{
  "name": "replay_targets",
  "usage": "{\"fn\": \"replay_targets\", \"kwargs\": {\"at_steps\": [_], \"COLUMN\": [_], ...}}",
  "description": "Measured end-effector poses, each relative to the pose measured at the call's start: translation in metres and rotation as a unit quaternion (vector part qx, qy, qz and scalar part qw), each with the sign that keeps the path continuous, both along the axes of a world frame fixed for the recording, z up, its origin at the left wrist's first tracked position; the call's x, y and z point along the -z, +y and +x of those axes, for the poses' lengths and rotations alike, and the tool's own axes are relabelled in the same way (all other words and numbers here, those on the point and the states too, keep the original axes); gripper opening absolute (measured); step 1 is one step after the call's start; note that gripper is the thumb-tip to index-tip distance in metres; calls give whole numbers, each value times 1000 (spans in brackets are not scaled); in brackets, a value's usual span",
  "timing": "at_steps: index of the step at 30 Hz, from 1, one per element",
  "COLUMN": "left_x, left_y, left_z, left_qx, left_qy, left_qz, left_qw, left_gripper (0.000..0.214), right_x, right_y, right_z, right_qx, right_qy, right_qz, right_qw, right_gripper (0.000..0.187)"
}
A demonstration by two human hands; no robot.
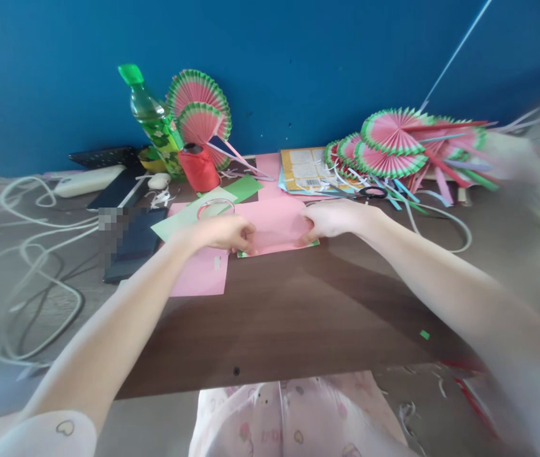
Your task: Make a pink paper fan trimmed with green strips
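Between my two hands lies a sheet of pink paper (277,222) with a narrow green strip along its near edge. My left hand (232,233) is closed at the sheet's left end, its fingers curled at the near corner. At the right end my right hand (330,219) pinches the paper near the other corner. Beneath and left of my left hand are another pink sheet (198,279) and a pale green sheet (169,223). A clear ring with a reddish rim, perhaps a tape roll (216,202), rests just beyond my left hand.
Behind stand a green-capped bottle (148,114), a red spool (199,168) and folded paper fans (198,101). More fans (394,143) are piled right, near black-handled scissors (373,192). White cables (36,254) loop at left. A green scrap (424,334) lies on the brown table (289,317).
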State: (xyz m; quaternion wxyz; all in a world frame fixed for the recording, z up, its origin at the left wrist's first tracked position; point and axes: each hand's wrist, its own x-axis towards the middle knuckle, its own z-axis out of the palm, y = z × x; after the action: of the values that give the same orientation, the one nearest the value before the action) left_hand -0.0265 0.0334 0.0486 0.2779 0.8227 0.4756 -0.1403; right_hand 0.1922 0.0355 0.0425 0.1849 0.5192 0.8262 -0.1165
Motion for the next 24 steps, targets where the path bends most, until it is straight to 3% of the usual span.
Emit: {"fn": "replay_targets", "kwargs": {"at_steps": [6, 11, 16, 24], "left_x": [-7, -7, -5, -4], "left_y": [4, 9, 11, 9], "left_z": [-7, -14, -15, -12], "left_qx": [29, 53, 79, 59], "left_qy": [-27, 6, 6, -5], "left_qz": [-41, 1, 6, 2], "left_qw": [998, 999, 997, 998], "left_gripper": [16, 27, 24, 17], "right_x": [-1, -2, -1, -1], "right_y": [0, -1, 0, -1], "right_z": [-2, -2, -2, -2], "right_qx": [2, 11, 9, 4], "right_qy": [2, 7, 11, 2], "right_qz": [-3, -7, -6, -3], "right_qw": [1000, 1000, 1000, 1000], "right_gripper": [58, 57, 57, 57]}}
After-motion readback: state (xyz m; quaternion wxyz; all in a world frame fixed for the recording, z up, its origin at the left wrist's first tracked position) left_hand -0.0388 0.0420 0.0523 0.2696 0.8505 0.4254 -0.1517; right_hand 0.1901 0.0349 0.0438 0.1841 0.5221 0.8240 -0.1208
